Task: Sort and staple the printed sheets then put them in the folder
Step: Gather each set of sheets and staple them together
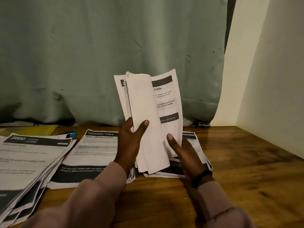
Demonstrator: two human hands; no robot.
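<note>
Both hands hold a bundle of printed sheets (148, 116) upright above the wooden table (238, 162), in front of a grey-green curtain (98, 55). The left hand (130, 140) grips the bundle's lower left edge, its thumb curled over the front of a sheet that is bent forward so its blank back shows. The right hand (184, 153) clasps the lower right edge, thumb pressed on the front and fingers hidden behind the paper. Behind the bent sheet, a page shows the word "Coffee" and a dark header bar.

3 other lots of paper lie flat on the table. A fanned stack (24, 162) sits at the far left, its top page headed "3800". Just right of it lies a pile (92, 153) topped by a page headed "DRESSING TABLE", partly under the left forearm. Another pile (197, 145) lies under and behind the held bundle, near the right hand.

At the back left, a yellow folder (32, 130) rests on the table against the curtain, with a small blue object (72, 134) just beside it, too dim to identify. A dark band (201, 177) circles the right wrist. A pale wall (263, 71) stands on the right.
</note>
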